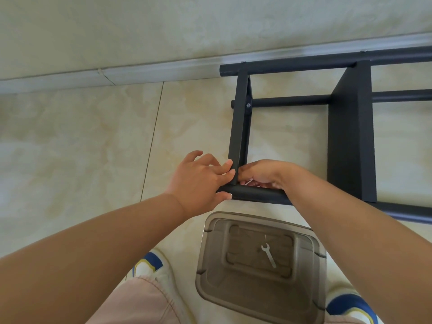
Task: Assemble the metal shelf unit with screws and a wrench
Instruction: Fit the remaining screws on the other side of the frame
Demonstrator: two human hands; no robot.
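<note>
A dark grey metal shelf unit [350, 141] lies on its side on the tiled floor. My left hand [201, 181] grips the end of the near tube [254, 194], its thumb under the tube and its fingers against the upright end panel [238, 127]. On the other side of that panel, my right hand [264, 174] curls its fingers at the joint just above the tube, and what it holds is hidden. A small silver wrench [268, 254] lies in the clear plastic bin [210, 272] below my hands. A screw head [248, 105] shows higher up on the end panel.
A wall with a grey baseboard [140, 71] runs behind the shelf. My two white and blue shoes [149, 265] stand on either side of the bin, and my knee is at the bottom edge. Bare floor tiles [81, 148] spread to the left.
</note>
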